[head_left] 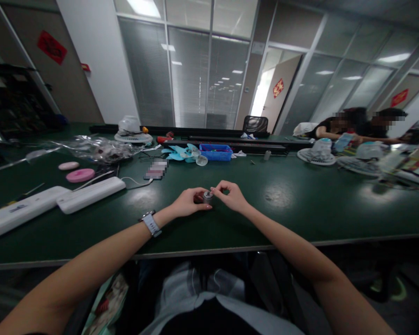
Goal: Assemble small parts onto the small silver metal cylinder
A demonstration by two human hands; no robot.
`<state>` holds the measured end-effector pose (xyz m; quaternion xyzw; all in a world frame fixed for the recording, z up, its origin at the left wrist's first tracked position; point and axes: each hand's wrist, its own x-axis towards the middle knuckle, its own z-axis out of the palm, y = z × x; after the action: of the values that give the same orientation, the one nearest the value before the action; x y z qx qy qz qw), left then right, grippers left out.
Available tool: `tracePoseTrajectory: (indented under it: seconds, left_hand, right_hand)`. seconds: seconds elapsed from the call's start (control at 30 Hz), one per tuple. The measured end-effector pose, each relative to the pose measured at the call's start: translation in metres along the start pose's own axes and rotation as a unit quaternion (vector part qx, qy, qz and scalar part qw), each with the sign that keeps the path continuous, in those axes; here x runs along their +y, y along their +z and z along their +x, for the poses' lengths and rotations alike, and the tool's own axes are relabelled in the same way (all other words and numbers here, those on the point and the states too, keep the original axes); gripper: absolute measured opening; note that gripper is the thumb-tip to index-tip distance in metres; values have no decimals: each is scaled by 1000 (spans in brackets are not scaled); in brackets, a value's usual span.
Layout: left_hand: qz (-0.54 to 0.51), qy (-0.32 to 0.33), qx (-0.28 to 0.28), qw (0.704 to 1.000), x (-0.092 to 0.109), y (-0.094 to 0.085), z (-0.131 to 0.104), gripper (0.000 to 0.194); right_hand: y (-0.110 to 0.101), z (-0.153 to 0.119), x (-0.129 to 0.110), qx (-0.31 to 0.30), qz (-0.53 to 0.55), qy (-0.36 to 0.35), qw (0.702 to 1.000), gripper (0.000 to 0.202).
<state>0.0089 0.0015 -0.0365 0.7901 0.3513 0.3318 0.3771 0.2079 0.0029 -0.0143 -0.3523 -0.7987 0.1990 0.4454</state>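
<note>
A small round metal part [207, 196] is at the middle of the green table, between my two hands. My left hand [192, 203] curls around its left side, thumb and fingers closed on it. On the other side, my right hand [230, 195] has its thumb and index finger pinched at the part's upper right edge; whatever that pinch holds is too small to make out. A watch with a grey strap is on my left wrist.
White power strips [91, 194], pink discs [80, 175] and a phone [156, 169] lie left on the table [300, 204]. Farther back are a plastic bag [108, 150], blue fan blades [183, 152] and a blue tray [215, 158]. People sit at the far right behind fan parts [321, 151].
</note>
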Motion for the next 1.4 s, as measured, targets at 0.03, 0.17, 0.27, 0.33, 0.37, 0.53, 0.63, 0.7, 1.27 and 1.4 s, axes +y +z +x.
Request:
tracePoseTrajectory:
  seconds: [0.03, 0.17, 0.27, 0.33, 0.37, 0.53, 0.63, 0.7, 1.27, 1.4]
  left_hand:
    - [1, -1, -1, 1000, 0, 0, 0, 52]
    - [1, -2, -2, 1000, -1, 0, 0, 52]
    - [1, 1, 4, 1000, -1, 0, 0, 52]
    - [1, 2, 6, 1000, -1, 0, 0, 51]
    - [1, 1, 7, 1000, -1, 0, 0, 51]
    - [1, -5, 7, 1000, 1, 0, 0, 50]
    - [-2, -2, 6, 1000, 1, 0, 0, 47]
    - [-10, 3, 3, 1000, 0, 0, 0, 46]
    - [7, 3, 2, 1000, 1, 0, 0, 51]
    - [6, 6, 2, 1000, 0, 0, 0, 47]
  right_hand:
    - [0, 0, 0, -1, -1, -3, 1000, 32]
    - [1, -1, 0, -1, -8, -13, 1000, 32]
    - [0, -1, 1, -12, -5, -25, 1000, 29]
    - [0, -1, 1, -22, -6, -34, 999, 26]
    - [-1, -1, 1, -26, -7, -38, 999, 26]
    - [-1, 0, -1, -46, -10, -62, 997, 26]
    - [-1, 1, -1, -67, -21, -63, 996, 27]
    - [-1, 1, 0, -78, -33, -65, 994, 29]
    - [-3, 0, 2, -40, -65, -89, 993, 28]
    - [-3, -1, 1, -57, -63, -110, 990, 26]
